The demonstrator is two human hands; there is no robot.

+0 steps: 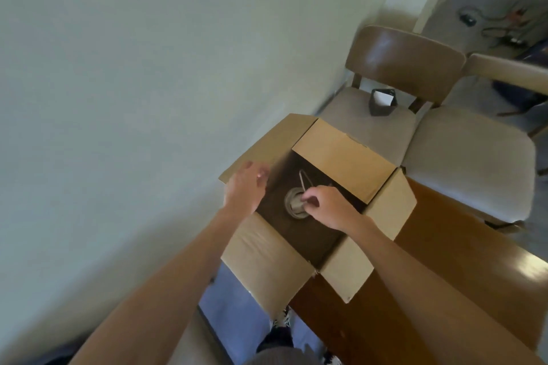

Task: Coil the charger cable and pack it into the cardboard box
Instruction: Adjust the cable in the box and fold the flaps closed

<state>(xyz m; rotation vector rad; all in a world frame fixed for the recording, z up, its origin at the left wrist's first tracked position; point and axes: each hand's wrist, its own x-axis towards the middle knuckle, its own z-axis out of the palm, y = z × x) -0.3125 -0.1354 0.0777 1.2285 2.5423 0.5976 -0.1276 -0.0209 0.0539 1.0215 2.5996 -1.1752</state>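
Left hand spread wide on the flap at nine o'clock, likely keeping the cardboard box open; right hand reaches inside, fingertips pinched on the charger cable, coiled pale at the box's centre, probably settling it down

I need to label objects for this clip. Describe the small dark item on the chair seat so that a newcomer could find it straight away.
Start at the open cardboard box on the wooden table. Just beyond its far flap are two chairs with pale cushions; look at the nearer chair, by the wall. The small dark pouch sits alone on that seat, with something white showing in its open top.
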